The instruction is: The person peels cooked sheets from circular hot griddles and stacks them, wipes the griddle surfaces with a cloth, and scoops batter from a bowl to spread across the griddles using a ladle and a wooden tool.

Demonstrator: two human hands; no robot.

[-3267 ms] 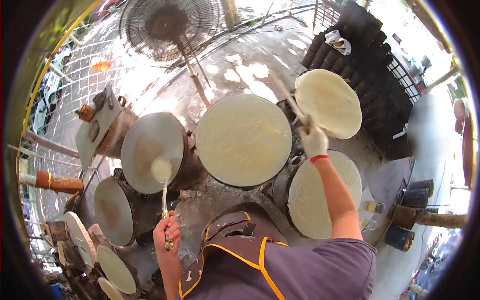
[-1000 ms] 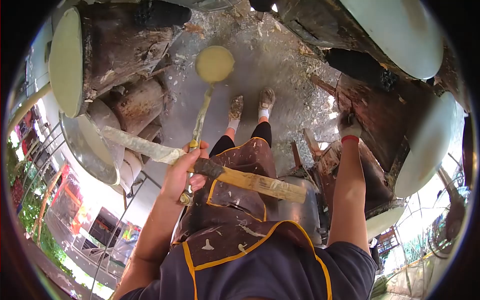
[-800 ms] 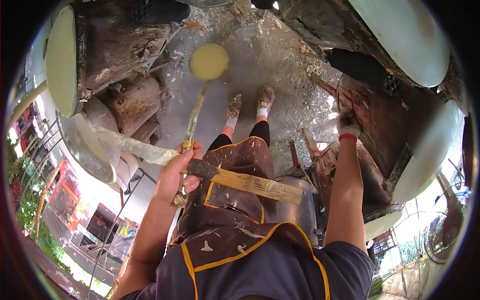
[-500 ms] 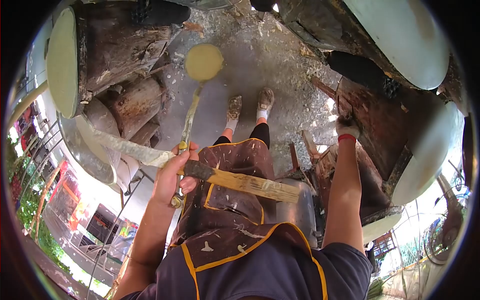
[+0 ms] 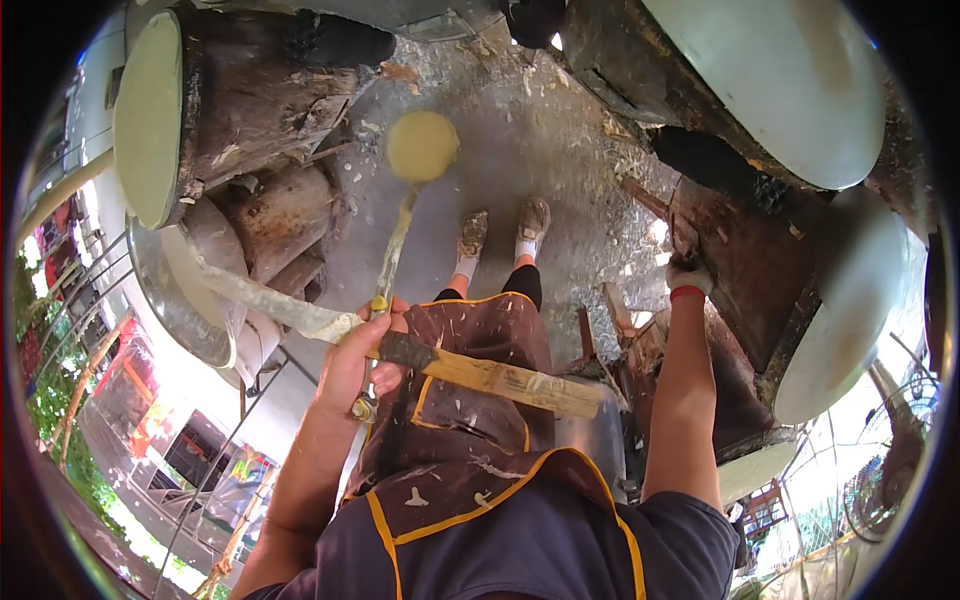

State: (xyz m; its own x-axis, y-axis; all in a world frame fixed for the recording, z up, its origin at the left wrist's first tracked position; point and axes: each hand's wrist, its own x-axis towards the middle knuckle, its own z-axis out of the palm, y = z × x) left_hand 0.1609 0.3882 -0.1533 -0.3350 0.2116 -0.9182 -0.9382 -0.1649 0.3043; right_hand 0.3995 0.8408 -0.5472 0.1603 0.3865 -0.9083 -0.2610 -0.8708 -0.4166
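The ladle has its round, yellowish bowl out over the floor, beyond the shoes, its coated handle running back to the left hand. That hand is closed around the handle and also grips a long stick, which crosses the ladle's handle. The stick's pale, coated end points toward the left; its bare wooden end reaches across the front of the apron, over the metal pot. The right hand, gloved with a red band at the wrist, is at the side of a rusty drum; its fingers are in shadow, so whether they grip anything cannot be told. A round griddle plate lies at the upper right, and another, a yellowish plate, at the upper left.
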